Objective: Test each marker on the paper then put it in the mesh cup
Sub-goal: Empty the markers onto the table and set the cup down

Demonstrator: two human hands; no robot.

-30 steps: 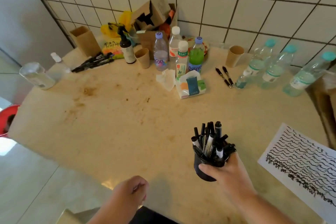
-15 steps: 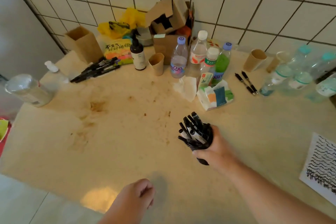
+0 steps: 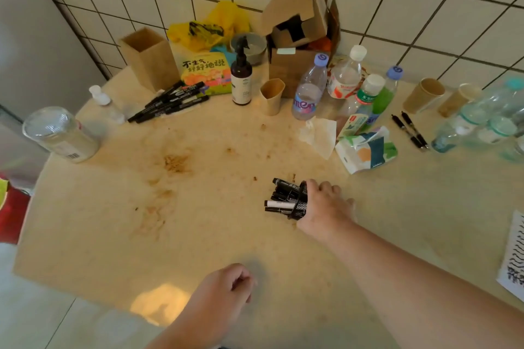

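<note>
My right hand (image 3: pixel 323 207) grips the black mesh cup (image 3: pixel 301 205) over the middle of the table, tipped on its side with its mouth to the left. Several black markers (image 3: pixel 282 197) stick out of the mouth toward the left. My left hand (image 3: pixel 224 292) hovers near the table's front edge, fingers loosely curled, holding nothing. The paper (image 3: pixel 514 258) with black wavy test lines lies at the right edge, partly cut off. Another pile of black markers (image 3: pixel 170 102) lies at the back left.
Along the tiled wall stand a wooden box (image 3: pixel 150 58), a dark spray bottle (image 3: pixel 241 76), cardboard boxes (image 3: pixel 300 34), paper cups (image 3: pixel 272 96), several plastic bottles (image 3: pixel 309 91) and a tissue pack (image 3: pixel 365 150). Two pens (image 3: pixel 409 129) lie at the right. A clear jar (image 3: pixel 61 134) lies at the left.
My right hand has carried the mesh cup away from the paper toward the table's middle and tipped it from upright onto its side. The left hand stays low near the front edge.
</note>
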